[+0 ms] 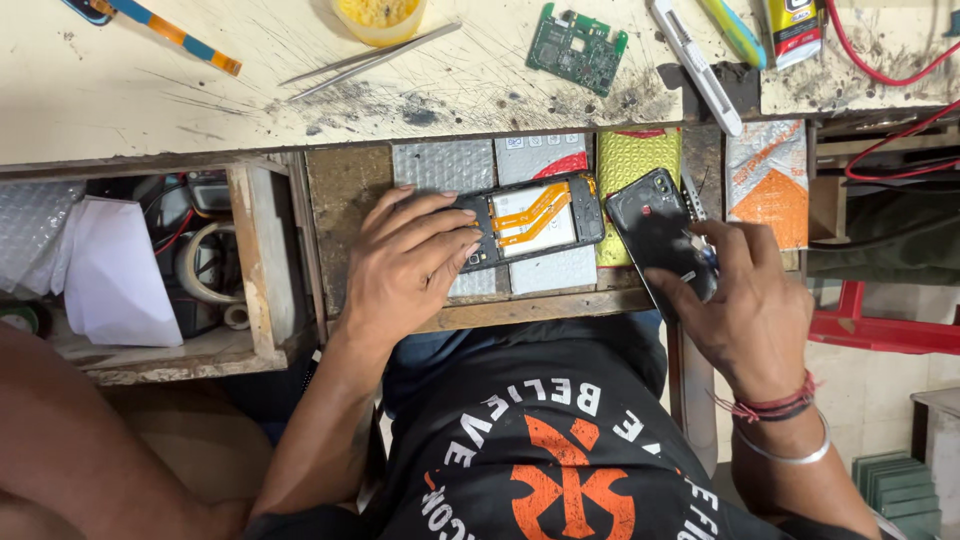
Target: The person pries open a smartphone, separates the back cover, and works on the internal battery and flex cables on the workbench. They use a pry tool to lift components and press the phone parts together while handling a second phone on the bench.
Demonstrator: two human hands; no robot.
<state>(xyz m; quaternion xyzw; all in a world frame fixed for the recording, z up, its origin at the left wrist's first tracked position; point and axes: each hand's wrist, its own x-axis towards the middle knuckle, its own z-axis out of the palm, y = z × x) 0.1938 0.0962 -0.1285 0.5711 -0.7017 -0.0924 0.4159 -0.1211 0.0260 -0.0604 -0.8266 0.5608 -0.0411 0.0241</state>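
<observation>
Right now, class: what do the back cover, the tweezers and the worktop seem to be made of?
Back cover under the right hand: likely glossy black plastic, since it reflects light. Tweezers: bare metal, thin and grey with a dull shine. Worktop: probably cream-painted wood, scratched and scorched black, with raw wood at the edge.

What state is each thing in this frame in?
Opened phone: back off, orange flex cables exposed, pinned by left hand.
Black back cover: detached, held by right hand.
Green circuit board: loose on bench.
Tweezers: lying untouched.
Drawer: pulled open.
</observation>
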